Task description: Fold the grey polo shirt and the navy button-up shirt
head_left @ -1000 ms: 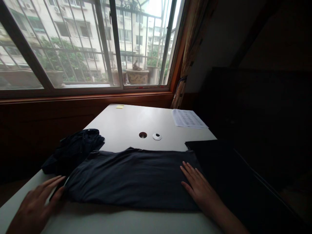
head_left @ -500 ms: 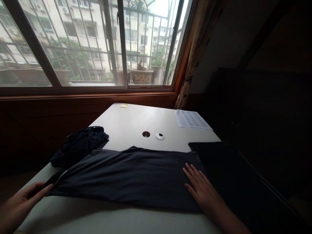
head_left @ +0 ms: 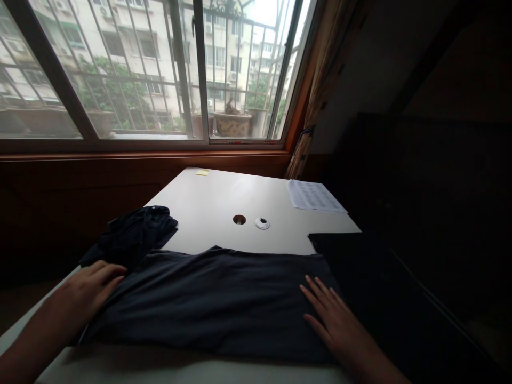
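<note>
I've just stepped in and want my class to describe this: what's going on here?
A person's right hand lies flat, fingers spread, near the right end of a dark grey cloth laid out across a white table. The left hand is at the cloth's left edge, fingers bent; whether it grips is unclear. A crumpled navy bundle lies just beyond that hand.

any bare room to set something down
The widest bare patch of white table lies between the yellow note, papers and dark garment, around a hole and white ring; a narrow strip borders the garment's near edge. Crowded: at left, bundled clothing and left hand; at right, right hand and black cloth.
</note>
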Available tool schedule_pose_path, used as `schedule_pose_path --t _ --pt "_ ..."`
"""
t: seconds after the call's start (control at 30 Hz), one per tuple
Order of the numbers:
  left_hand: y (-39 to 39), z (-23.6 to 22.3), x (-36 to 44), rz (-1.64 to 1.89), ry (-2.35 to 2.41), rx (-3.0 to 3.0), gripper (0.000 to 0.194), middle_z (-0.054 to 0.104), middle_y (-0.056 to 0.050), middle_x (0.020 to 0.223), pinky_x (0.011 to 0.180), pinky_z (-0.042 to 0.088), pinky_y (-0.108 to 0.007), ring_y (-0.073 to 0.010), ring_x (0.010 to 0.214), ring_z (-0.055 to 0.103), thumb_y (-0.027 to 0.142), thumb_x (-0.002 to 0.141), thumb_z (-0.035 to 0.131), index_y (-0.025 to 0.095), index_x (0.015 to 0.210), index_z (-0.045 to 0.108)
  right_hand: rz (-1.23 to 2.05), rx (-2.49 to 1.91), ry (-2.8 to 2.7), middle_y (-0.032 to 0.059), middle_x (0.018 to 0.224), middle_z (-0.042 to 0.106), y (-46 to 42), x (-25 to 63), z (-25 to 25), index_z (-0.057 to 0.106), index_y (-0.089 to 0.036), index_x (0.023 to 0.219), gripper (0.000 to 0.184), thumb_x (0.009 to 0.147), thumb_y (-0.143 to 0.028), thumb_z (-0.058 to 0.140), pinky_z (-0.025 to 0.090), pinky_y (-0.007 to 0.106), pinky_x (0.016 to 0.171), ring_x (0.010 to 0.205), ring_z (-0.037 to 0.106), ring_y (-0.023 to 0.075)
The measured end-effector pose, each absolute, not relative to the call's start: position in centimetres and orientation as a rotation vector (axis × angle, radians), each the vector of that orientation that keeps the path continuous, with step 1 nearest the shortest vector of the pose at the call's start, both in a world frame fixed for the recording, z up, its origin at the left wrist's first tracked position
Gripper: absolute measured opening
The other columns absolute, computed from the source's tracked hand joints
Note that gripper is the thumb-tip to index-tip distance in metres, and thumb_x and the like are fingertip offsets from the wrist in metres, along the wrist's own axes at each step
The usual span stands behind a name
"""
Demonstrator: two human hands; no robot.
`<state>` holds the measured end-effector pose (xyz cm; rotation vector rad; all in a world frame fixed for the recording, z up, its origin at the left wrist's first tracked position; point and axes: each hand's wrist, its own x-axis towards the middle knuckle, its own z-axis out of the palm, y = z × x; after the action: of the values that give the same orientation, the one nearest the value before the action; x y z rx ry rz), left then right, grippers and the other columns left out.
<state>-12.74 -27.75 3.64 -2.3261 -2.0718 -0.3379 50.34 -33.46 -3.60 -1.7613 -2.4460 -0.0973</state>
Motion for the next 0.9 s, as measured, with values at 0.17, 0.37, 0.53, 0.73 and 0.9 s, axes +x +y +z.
schedule_pose_path --t 0.17,0.37,0.53,0.73,0.9 --pt "-22.7 5.6 -6.5 -0.163 -1.916 -2.526 0.034 0.062 -0.006 0.118 0.088 0.048 -0.035 -0.0263 0.108 0.057 0.040 0.093 0.045 0.026 0.114 0.068 -0.027 -1.575 -2.458 0.0054 0.161 0.033 -30.7 45.7 -0.5 0.041 -0.026 0.152 0.053 0.102 -0.043 0.044 0.034 0.053 0.118 0.148 0.031 0.0269" --pt "-20.6 5.2 -5.9 -0.037 -1.909 -2.512 0.026 0.062 -0.009 0.107 0.082 0.047 -0.036 -0.0276 0.099 0.056 0.032 0.090 0.047 0.022 0.100 0.069 0.123 -1.158 -2.607 0.0079 0.161 0.033 -25.9 34.7 3.0 0.044 -0.019 0.150 0.052 0.102 -0.040 0.046 0.029 0.047 0.122 0.149 0.029 0.0253" --pt "-20.6 6.0 -5.8 -0.060 -1.941 -2.429 0.025 0.062 -0.009 0.104 0.077 0.045 -0.033 -0.0265 0.097 0.056 0.030 0.093 0.042 0.020 0.096 0.065 0.270 -0.927 -2.721 0.0064 0.165 0.023 -22.7 28.1 2.4 0.031 -0.019 0.156 0.064 0.103 -0.054 0.037 0.017 0.046 0.125 0.153 0.016 0.0231" --pt "-20.4 5.1 -5.1 0.000 -1.952 -2.288 0.026 0.060 -0.011 0.102 0.075 0.044 -0.034 -0.0269 0.096 0.053 0.024 0.095 0.039 0.017 0.097 0.064 0.404 -1.013 -2.768 0.0059 0.167 0.012 -21.4 27.3 1.0 0.024 -0.020 0.158 0.070 0.102 -0.060 0.032 0.010 0.047 0.125 0.154 0.008 0.0239" --pt "-20.6 3.9 -4.2 -0.056 -1.948 -2.239 0.028 0.059 -0.012 0.103 0.072 0.045 -0.034 -0.0284 0.097 0.053 0.025 0.096 0.039 0.017 0.100 0.065 0.437 -1.130 -2.719 0.0056 0.166 0.016 -21.6 30.0 0.7 0.023 -0.021 0.159 0.068 0.102 -0.059 0.031 0.010 0.045 0.125 0.154 0.012 0.0220"
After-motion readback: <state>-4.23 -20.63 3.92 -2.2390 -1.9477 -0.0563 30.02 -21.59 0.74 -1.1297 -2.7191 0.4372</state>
